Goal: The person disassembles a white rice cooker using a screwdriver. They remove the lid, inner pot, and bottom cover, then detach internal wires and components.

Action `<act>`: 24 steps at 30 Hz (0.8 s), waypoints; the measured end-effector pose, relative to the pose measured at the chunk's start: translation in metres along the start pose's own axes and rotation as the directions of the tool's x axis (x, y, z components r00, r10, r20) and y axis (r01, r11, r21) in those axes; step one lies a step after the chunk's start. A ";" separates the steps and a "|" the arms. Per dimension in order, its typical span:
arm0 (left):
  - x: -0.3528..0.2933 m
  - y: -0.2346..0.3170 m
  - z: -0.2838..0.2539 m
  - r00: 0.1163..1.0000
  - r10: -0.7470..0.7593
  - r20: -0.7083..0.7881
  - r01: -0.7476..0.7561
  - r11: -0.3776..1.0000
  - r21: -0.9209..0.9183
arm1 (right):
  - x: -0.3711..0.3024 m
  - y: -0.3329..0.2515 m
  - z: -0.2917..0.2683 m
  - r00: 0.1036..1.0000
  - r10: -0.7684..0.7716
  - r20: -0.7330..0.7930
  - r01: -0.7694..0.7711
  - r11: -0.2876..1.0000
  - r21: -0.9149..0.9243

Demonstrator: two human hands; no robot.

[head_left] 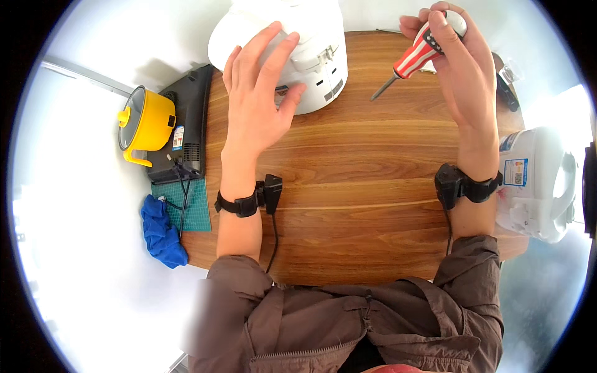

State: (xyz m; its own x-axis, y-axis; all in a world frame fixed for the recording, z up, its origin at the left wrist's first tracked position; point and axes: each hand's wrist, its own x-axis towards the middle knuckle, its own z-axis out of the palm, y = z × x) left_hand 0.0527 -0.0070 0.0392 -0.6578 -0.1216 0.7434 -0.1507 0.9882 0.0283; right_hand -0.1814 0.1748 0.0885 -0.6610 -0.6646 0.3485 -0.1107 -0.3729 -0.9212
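Observation:
A screwdriver [418, 55] with a red, white and starred dark-blue handle is gripped in my right hand [463, 68]. Its metal shaft points down and to the left, above the table and touching nothing. My left hand [258, 99], fingers spread, is at the front left of a white rounded plastic appliance [320, 68]. Whether the fingertips press on its casing I cannot tell. Small dark slots and a clip-like part show on the appliance's side; its top runs out of view. A black wristband with a cable sits on each of my forearms.
On the left, a yellow electric pot [158, 118] rests on a black device [194, 124], near a green cutting mat [198, 211] and a blue cloth [160, 233]. A large white jug [538, 186] stands at the right edge of the wooden table [354, 186]. Beyond my right hand lies a black object [507, 93].

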 end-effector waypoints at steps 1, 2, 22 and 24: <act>0.000 0.000 0.000 1.000 -0.007 0.000 0.007 1.000 -0.002 | -0.001 0.001 0.001 0.998 0.016 -0.057 -0.016 1.000 0.001; 0.000 0.000 0.000 1.000 -0.002 -0.005 0.002 1.000 0.029 | -0.002 0.001 0.002 0.993 0.033 -0.115 -0.033 0.999 0.004; -0.003 -0.009 0.018 0.991 -0.038 -0.130 0.055 0.990 0.127 | -0.006 0.022 0.001 0.954 -0.295 0.054 0.280 0.941 0.190; -0.003 -0.008 0.019 0.990 -0.056 -0.126 0.075 0.985 0.153 | -0.008 0.018 0.003 0.979 -0.188 0.085 0.180 0.979 0.094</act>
State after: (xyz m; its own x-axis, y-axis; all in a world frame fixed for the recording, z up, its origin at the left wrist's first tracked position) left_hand 0.0421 -0.0158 0.0244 -0.5503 -0.1643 0.8187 -0.3107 0.9503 -0.0181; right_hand -0.1763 0.1716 0.0692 -0.5625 -0.6357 0.5287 -0.1573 -0.5455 -0.8232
